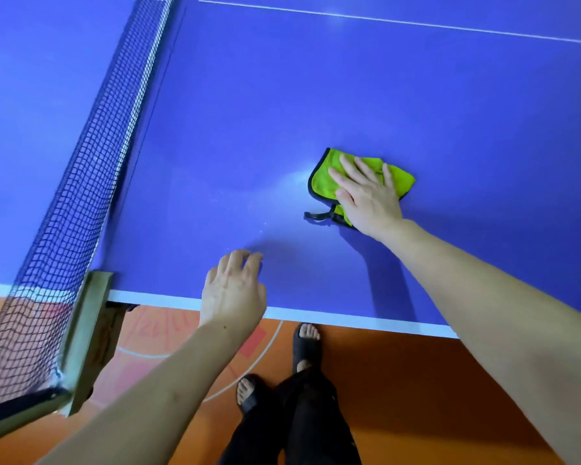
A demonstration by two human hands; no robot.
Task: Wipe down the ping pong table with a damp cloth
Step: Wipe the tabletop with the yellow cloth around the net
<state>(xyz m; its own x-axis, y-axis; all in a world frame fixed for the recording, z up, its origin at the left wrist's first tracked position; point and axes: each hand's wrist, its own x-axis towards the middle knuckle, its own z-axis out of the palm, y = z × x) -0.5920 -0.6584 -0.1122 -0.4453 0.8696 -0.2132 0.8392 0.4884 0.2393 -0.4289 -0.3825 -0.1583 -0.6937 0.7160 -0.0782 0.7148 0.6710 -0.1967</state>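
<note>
The right hand [366,193] lies flat on a green cloth [322,177] on the blue table [450,105] — fingers straight. The left hand [232,290] rests at the table's near edge, fingers bent. The net [91,156] stands to the left — two feet in black sandals [306,344] on an orange floor [399,380].

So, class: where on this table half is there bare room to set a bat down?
Bare blue tabletop lies between the black net and the green microfibre cloth, and beyond it to the white line. Crowded: near edge, under the left hand and right hand.
</note>
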